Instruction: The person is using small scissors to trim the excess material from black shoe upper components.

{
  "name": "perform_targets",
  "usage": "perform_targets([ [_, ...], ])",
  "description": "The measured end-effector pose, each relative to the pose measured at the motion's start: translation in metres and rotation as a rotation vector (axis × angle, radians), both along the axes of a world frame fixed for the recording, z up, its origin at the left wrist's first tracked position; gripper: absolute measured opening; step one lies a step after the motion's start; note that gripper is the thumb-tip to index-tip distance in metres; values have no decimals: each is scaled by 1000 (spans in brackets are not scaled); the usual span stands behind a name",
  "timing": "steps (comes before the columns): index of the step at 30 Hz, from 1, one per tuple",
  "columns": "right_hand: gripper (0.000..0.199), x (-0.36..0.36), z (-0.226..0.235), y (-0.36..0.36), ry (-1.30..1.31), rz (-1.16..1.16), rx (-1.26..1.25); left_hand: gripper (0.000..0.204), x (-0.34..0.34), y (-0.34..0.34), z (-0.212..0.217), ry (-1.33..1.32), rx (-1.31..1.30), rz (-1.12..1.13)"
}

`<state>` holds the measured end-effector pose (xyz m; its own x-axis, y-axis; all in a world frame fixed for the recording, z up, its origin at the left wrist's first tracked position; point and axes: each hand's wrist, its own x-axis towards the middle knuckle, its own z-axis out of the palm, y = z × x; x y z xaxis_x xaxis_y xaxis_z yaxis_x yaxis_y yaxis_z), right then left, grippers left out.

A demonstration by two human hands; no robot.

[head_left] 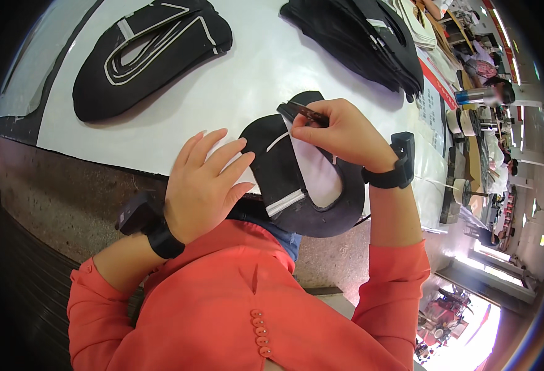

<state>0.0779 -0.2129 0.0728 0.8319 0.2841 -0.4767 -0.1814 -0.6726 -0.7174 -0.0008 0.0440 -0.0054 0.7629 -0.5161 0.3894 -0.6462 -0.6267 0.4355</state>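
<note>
A black U-shaped shoe upper piece [337,213] with white strips lies at the table's near edge, part of it sticking out over the edge. My right hand [349,133] is closed around a slim dark tool [311,114], its kind unclear, with the tip over the far end of the piece. My left hand [207,185] is open, fingers spread, at the left edge of the piece; whether the fingertips touch it I cannot tell. Each of my wrists wears a black strapped device.
On the white-covered table [247,68], a stack of black upper pieces with white edging [154,99] lies at the far left. Another black stack [364,49] lies at the far right. Beyond are thread spools [462,191] and a steel-and-blue cup [473,96].
</note>
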Motion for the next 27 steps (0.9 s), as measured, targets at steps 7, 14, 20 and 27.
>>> perform_targets([
  [7, 20, 3, -21, 9, -92, 181, 25, 46, 2, 1, -10, 20, -106, -28],
  [14, 26, 3, -23, 11, -95, 161, -3, 49, 0, -1, -6, 21, -39, -31],
  [20, 25, 7, -23, 9, -153, 128, -17, 48, 2, -3, -4, 8, -3, -12],
  [27, 25, 12, -33, 4, -211, 98, -52, 47, 4, -4, -1, 33, -37, -21],
])
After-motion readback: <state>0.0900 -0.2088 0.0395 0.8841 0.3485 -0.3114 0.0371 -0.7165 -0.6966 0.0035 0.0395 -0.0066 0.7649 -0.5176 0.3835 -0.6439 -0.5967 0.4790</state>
